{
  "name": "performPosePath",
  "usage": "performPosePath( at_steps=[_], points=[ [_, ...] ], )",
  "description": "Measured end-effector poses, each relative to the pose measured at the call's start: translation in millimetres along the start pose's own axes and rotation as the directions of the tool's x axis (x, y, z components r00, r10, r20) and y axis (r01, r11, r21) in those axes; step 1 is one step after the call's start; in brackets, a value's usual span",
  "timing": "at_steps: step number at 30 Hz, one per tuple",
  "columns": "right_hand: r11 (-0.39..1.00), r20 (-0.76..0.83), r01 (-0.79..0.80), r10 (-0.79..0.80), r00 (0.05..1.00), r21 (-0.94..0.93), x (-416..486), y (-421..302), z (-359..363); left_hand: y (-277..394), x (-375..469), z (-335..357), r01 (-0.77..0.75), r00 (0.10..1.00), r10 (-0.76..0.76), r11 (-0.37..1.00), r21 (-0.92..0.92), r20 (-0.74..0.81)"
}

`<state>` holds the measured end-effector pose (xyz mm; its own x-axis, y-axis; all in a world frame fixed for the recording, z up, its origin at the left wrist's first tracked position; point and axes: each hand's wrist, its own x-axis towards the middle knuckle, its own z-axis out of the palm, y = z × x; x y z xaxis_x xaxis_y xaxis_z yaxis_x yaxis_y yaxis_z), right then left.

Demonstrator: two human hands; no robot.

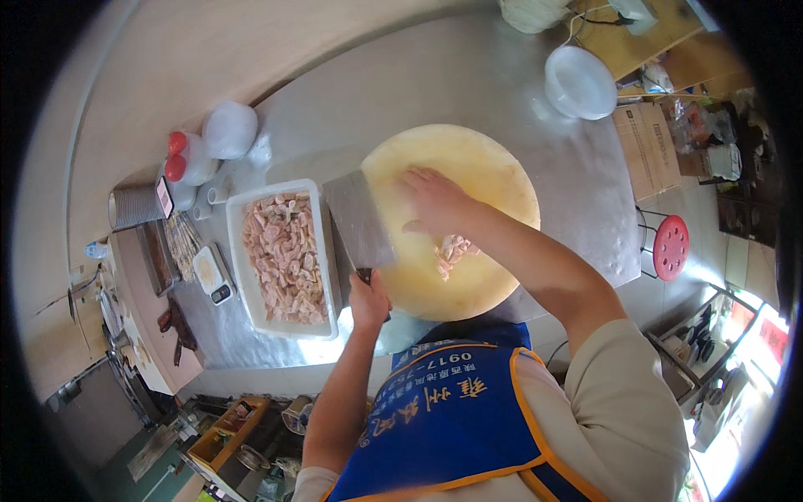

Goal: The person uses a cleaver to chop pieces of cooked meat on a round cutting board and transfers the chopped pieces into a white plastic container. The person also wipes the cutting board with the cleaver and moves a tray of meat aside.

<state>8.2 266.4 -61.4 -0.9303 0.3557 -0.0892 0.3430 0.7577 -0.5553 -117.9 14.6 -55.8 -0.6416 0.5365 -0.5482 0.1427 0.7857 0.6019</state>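
My left hand (370,301) grips the dark handle of a broad-bladed cleaver (361,219). The blade spans the gap between a white plastic tub and the left part of a round, yellowish chopping block (495,176). Over the block, my right hand (439,197) is spread and slightly blurred, with the thumb apart and nothing seen in it; whether it touches the surface I cannot tell. A small heap of pale pink raw meat pieces (453,254) lies on the block, partly hidden by my right forearm. Many similar cut meat pieces (282,257) fill the white tub (235,270).
The steel table (583,232) carries a digital scale (213,273), a bundle of skewers (182,241), red-capped jugs (201,160) and a white basin (580,81). More blades (179,329) lie on the left ledge. A red stool (670,248) stands beyond the right edge.
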Motion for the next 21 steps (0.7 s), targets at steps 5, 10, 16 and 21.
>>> performPosePath(
  at_steps=[5,10,16,21],
  points=[
    [0.984,-0.134,0.069,-0.048,0.990,0.162,-28,10,-2,22,36,-8,-0.069,0.996,0.056,0.980,0.185,0.076],
    [0.997,-0.131,-0.013,0.022,0.991,0.074,-56,8,3,25,57,-14,-0.355,0.931,0.303,0.880,0.317,0.203],
    [0.987,-0.077,-0.148,0.152,0.985,0.058,-90,-8,2,34,47,-8,-0.408,0.893,0.261,0.811,0.419,0.366],
    [0.948,-0.101,-0.318,0.314,0.944,-0.024,-122,-24,6,25,24,-7,-0.398,0.889,0.231,0.817,0.417,0.396]
  ],
)
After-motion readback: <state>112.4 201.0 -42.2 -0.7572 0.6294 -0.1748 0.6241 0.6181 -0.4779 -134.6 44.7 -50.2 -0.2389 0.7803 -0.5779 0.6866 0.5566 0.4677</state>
